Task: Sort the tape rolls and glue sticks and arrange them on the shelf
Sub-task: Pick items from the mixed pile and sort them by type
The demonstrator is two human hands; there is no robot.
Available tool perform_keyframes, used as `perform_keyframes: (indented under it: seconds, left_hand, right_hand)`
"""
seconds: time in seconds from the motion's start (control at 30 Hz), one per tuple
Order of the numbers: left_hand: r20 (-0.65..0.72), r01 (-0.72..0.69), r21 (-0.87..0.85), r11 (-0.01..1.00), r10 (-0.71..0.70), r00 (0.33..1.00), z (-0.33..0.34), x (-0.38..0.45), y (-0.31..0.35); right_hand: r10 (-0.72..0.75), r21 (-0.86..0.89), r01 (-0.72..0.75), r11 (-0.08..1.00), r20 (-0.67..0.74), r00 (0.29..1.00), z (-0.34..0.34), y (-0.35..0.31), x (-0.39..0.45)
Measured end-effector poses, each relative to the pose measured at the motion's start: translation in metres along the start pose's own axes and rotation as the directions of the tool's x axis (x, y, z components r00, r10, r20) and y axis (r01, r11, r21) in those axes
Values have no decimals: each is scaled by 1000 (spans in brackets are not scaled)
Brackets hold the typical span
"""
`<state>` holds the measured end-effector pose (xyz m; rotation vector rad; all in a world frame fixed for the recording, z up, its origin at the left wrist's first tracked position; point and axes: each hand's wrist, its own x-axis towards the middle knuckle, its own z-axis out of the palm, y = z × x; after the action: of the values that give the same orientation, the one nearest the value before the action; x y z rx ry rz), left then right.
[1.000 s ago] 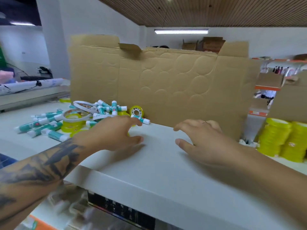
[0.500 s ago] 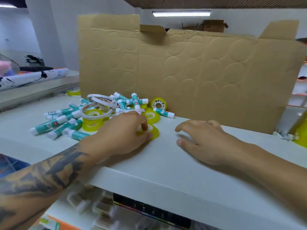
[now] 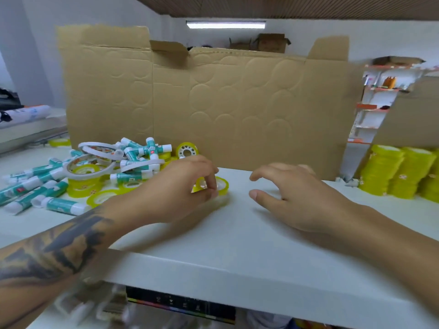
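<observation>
step: sorting, pulling tape off pile; next = slide/carry it twd stacks, needs firm pinch | L hand [image 3: 180,186] pinching small yellow tape roll [image 3: 222,185] on shelf [image 3: 237,245], ctr | R hand [image 3: 292,195] loosely spread, holds nothing, 3 o'clock of roll | mixed pile [image 3: 95,172] at 10 o'clock | stacked yellow rolls [image 3: 392,172] far 2 o'clock
</observation>
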<state>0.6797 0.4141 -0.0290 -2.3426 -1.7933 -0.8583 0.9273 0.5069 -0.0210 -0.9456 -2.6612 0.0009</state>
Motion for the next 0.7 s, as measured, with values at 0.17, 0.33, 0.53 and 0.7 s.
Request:
perform_keyframes:
  seconds: [0.17, 0.33, 0.53, 0.7]
  left_hand:
    - [-96, -99, -94, 991, 90, 991, 21, 24, 45]
    - [-66, -97, -284, 954, 81, 995, 48, 49, 102]
    - [-22, -81, -432, 898, 80, 997, 75, 84, 169]
    - [-8, -80, -514, 854, 88, 996, 106, 112, 210]
  right_hand:
    - [10, 78, -5, 997, -63, 998, -16, 38, -32]
    - [7, 257, 16, 966, -90, 996, -42, 83, -64]
    - [33, 455, 43, 889, -156, 987, -65, 137, -98]
    - [61, 566, 43, 823, -164, 985, -77, 185, -128]
